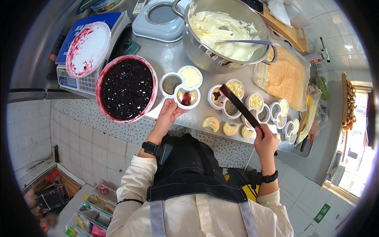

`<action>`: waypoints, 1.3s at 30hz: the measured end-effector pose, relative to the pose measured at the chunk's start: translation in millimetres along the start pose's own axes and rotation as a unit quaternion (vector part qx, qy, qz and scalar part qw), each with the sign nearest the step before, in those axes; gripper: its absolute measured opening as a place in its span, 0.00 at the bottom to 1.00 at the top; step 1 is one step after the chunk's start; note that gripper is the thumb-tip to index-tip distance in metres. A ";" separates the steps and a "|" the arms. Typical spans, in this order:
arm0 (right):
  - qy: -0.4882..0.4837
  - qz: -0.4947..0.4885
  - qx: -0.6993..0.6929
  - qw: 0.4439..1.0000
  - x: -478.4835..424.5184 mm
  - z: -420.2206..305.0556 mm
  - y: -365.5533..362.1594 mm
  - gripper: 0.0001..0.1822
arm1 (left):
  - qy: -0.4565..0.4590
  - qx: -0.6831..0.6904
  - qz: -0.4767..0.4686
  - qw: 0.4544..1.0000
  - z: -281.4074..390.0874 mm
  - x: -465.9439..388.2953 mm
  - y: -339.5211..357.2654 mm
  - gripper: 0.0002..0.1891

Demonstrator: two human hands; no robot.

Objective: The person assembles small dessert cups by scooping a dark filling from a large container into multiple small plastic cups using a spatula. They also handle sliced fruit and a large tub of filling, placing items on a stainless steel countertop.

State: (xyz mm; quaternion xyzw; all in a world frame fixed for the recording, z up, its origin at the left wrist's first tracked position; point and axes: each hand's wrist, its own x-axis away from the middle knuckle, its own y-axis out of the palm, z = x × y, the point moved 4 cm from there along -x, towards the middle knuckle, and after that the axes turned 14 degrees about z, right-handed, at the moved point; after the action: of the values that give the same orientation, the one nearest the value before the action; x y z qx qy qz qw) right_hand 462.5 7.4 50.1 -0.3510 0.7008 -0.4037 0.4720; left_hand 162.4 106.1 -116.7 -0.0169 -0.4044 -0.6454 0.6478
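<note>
My left hand (171, 112) grips the near edge of a white three-ring mould (198, 97). One ring holds shredded pale filling (190, 77), another is open to the metal table, and the nearest contains pale pieces with a dark red smear. My right hand (265, 140) holds a dark, narrow spatula (245, 112) whose tip is coated with dark red jam. That tip hangs over a second three-ring mould (209, 97), which has some jam in its left ring. Left of my left hand stands a round tub (98, 91) full of dark berry jam (127, 89).
A steel pot (192, 53) of whipped cream stands behind, a purple-handled spatula (251, 42) across it. More moulds (288, 106) line the right. Crescent-shaped cake pieces (230, 129) lie near the front edge. A jam-stained lid (88, 49) rests on a scale (83, 84); bagged cake sheets (284, 86) lie right.
</note>
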 end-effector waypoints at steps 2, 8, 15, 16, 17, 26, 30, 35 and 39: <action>0.082 -0.035 -0.056 0.994 4.4 10.6 2.1 0.05 | -0.015 -0.029 -0.006 0.999 -2.4 4.1 -9.3 0.10; 0.269 -0.150 -0.292 0.906 34.6 30.5 13.7 0.05 | -0.020 -0.148 -0.044 0.988 14.5 37.3 -15.7 0.11; 0.354 -0.220 -0.470 0.778 63.6 -14.0 2.4 0.05 | -0.020 -0.239 -0.123 0.963 25.4 70.3 -35.6 0.13; 0.359 -0.215 -0.487 0.767 67.5 -18.7 0.3 0.06 | -0.031 -0.254 -0.128 0.958 27.2 73.8 -40.5 0.13; 0.363 -0.211 -0.503 0.755 71.1 -23.5 -1.8 0.06 | -0.035 -0.260 -0.136 0.955 28.1 75.2 -42.0 0.13; -0.035 -0.046 -0.216 0.975 29.9 -138.2 -26.6 0.03 | -0.033 -0.292 -0.112 0.949 60.0 79.6 -96.7 0.14; -0.294 0.039 -0.059 0.953 -14.3 -236.2 -19.1 0.03 | -0.016 -0.288 -0.130 0.949 64.4 84.8 -108.0 0.13; -0.350 -0.021 0.043 0.936 -23.9 -279.7 5.6 0.03 | 0.019 -0.244 -0.106 0.964 64.9 99.3 -132.6 0.13; -0.247 -0.115 0.000 0.962 -22.2 -287.9 22.7 0.07 | 0.034 -0.245 -0.069 0.966 66.2 108.1 -161.5 0.13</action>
State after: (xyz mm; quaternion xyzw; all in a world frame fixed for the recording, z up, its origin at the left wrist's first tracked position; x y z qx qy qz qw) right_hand 194.9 104.0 103.9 -0.5180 0.5173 -0.3565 0.5805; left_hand -25.4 26.4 -93.9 -0.1252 -0.2117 -0.7682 0.5911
